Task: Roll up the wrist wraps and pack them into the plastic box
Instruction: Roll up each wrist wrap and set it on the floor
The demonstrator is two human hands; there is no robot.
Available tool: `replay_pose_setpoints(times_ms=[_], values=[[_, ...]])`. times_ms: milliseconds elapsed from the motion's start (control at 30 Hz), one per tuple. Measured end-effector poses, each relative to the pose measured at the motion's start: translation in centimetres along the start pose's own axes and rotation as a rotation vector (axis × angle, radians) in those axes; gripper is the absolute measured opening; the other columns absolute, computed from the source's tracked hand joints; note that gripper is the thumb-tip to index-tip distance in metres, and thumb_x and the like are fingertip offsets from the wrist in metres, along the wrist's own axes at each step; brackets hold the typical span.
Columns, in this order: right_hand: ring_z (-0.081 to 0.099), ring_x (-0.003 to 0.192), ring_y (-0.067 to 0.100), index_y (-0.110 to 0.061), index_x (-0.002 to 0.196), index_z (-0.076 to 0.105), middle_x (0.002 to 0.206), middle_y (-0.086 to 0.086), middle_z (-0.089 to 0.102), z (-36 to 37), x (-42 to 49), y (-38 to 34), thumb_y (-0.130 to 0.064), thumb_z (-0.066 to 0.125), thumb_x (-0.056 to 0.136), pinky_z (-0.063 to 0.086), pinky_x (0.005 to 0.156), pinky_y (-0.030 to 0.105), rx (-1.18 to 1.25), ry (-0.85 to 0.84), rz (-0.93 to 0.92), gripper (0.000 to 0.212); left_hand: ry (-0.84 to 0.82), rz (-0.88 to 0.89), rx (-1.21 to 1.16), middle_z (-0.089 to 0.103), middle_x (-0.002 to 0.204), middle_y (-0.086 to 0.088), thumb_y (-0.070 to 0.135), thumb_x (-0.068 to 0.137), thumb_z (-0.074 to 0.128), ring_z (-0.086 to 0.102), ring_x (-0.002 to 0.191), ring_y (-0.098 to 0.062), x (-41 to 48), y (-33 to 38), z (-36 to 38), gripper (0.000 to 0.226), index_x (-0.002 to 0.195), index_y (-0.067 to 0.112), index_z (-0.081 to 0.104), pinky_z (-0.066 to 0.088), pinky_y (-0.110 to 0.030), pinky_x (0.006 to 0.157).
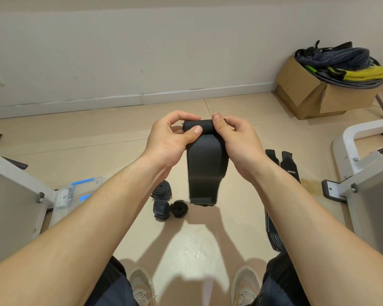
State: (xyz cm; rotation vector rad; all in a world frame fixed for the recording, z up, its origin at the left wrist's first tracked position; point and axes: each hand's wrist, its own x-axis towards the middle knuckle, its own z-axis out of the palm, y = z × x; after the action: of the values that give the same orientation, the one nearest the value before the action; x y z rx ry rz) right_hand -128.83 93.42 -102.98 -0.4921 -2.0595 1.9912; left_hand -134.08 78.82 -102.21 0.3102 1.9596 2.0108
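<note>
I hold a black wrist wrap (pixel 205 166) in the air in front of me, its top end rolled into a short tube and the rest hanging down flat. My left hand (pixel 170 140) pinches the roll's left end between thumb and fingers. My right hand (pixel 237 142) pinches its right end. Three rolled wraps (pixel 163 200) lie on the floor below. Flat unrolled wraps (pixel 284 163) lie on the floor to the right, partly behind my right forearm. The clear plastic box (pixel 69 195) with blue latches sits on the floor at the left, partly hidden by my left arm.
Grey metal frames (pixel 16 195) stand on both sides of me. A cardboard box (pixel 314 93) full of cloth and cables sits by the wall at the back right. My shoes (pixel 142 286) are on the tile floor below.
</note>
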Motion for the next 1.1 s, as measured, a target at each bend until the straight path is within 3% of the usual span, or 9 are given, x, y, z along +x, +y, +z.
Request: replay_pose_setpoints(times_ms=[167, 233, 333, 433, 567, 700, 867, 1000, 1100], values=[[0.072, 0.077, 0.03, -0.017, 0.099, 0.07, 0.087, 0.015, 0.075, -0.3, 0.1, 0.2, -0.02, 0.068, 0.098, 0.06, 0.076, 0.052, 0.06, 0.01, 0.013, 0.004, -0.058, -0.086, -0.099, 0.071, 0.095, -0.016, -0.007, 0.09, 0.068, 0.071, 0.081, -0.021, 0.2, 0.0, -0.2, 0.024, 0.105, 0.013, 0.069, 0.061, -0.029, 0.083], [0.071, 0.076, 0.028, -0.019, 0.097, 0.07, 0.085, 0.013, 0.074, -0.4, 0.0, 0.1, -0.015, 0.068, 0.097, 0.059, 0.073, 0.047, 0.075, 0.003, 0.01, 0.004, -0.073, -0.119, -0.101, 0.072, 0.096, -0.011, 0.0, 0.094, 0.067, 0.072, 0.084, -0.02, 0.3, -0.2, -0.1, 0.022, 0.113, 0.01, 0.066, 0.06, -0.029, 0.082], [0.07, 0.074, 0.025, -0.017, 0.098, 0.07, 0.085, 0.014, 0.073, -0.5, 0.0, -0.1, -0.007, 0.067, 0.096, 0.059, 0.069, 0.039, 0.088, -0.009, -0.011, 0.011, -0.091, -0.12, 0.085, 0.076, 0.098, -0.008, 0.035, 0.101, 0.061, 0.074, 0.09, -0.024, 0.3, -0.7, 0.3, 0.029, 0.113, 0.009, 0.069, 0.059, -0.035, 0.074], [0.068, 0.075, 0.024, -0.016, 0.1, 0.069, 0.086, 0.015, 0.071, -0.3, 0.0, -0.2, -0.001, 0.067, 0.095, 0.057, 0.068, 0.036, 0.088, -0.029, -0.021, 0.016, -0.037, -0.119, 0.119, 0.077, 0.101, -0.018, 0.06, 0.096, 0.054, 0.073, 0.098, -0.037, 0.2, -0.9, 0.7, 0.057, 0.102, 0.007, 0.075, 0.058, -0.05, 0.088], [0.066, 0.081, 0.025, -0.016, 0.102, 0.068, 0.094, 0.017, 0.069, -0.1, -0.1, -0.4, 0.004, 0.065, 0.094, 0.057, 0.072, 0.038, 0.106, -0.049, -0.02, 0.022, 0.016, -0.107, -0.005, 0.077, 0.096, -0.017, 0.032, 0.098, 0.067, 0.074, 0.088, -0.034, 0.3, -0.6, 0.4, 0.026, 0.1, 0.008, 0.074, 0.06, -0.047, 0.084], [0.066, 0.084, 0.018, -0.02, 0.105, 0.063, 0.097, 0.005, 0.068, 0.1, -0.2, -0.4, 0.001, 0.063, 0.097, 0.055, 0.069, 0.032, 0.134, -0.091, -0.008, 0.022, 0.012, -0.092, -0.057, 0.075, 0.09, -0.009, 0.016, 0.096, 0.069, 0.073, 0.081, -0.025, 0.4, -0.5, 0.1, 0.006, 0.102, 0.015, 0.071, 0.06, -0.038, 0.076], [0.071, 0.075, 0.008, -0.018, 0.116, 0.056, 0.09, -0.002, 0.072, 0.4, -0.2, -0.2, -0.014, 0.061, 0.1, 0.053, 0.059, 0.022, 0.095, -0.122, 0.065, 0.017, 0.003, -0.07, -0.112, 0.073, 0.092, -0.016, 0.003, 0.095, 0.067, 0.071, 0.08, -0.027, 0.6, -0.3, -0.3, 0.017, 0.104, 0.016, 0.067, 0.058, -0.036, 0.072], [0.07, 0.088, 0.019, -0.014, 0.108, 0.061, 0.098, 0.007, 0.071, 0.7, 0.0, -0.1, -0.025, 0.059, 0.102, 0.056, 0.077, 0.035, 0.106, -0.089, 0.071, 0.013, -0.005, -0.039, -0.081, 0.07, 0.093, -0.016, -0.001, 0.093, 0.068, 0.068, 0.08, -0.026, 0.6, -0.4, -0.3, 0.021, 0.101, 0.019, 0.067, 0.057, -0.039, 0.077], [0.073, 0.096, 0.027, -0.011, 0.105, 0.067, 0.103, 0.014, 0.074, 0.7, 0.1, -0.2, -0.043, 0.054, 0.103, 0.058, 0.084, 0.043, 0.103, -0.037, 0.039, 0.035, -0.015, -0.013, -0.061, 0.069, 0.098, -0.018, -0.002, 0.092, 0.069, 0.068, 0.082, -0.024, 0.5, -0.4, -0.1, 0.024, 0.1, 0.021, 0.067, 0.058, -0.036, 0.076]])
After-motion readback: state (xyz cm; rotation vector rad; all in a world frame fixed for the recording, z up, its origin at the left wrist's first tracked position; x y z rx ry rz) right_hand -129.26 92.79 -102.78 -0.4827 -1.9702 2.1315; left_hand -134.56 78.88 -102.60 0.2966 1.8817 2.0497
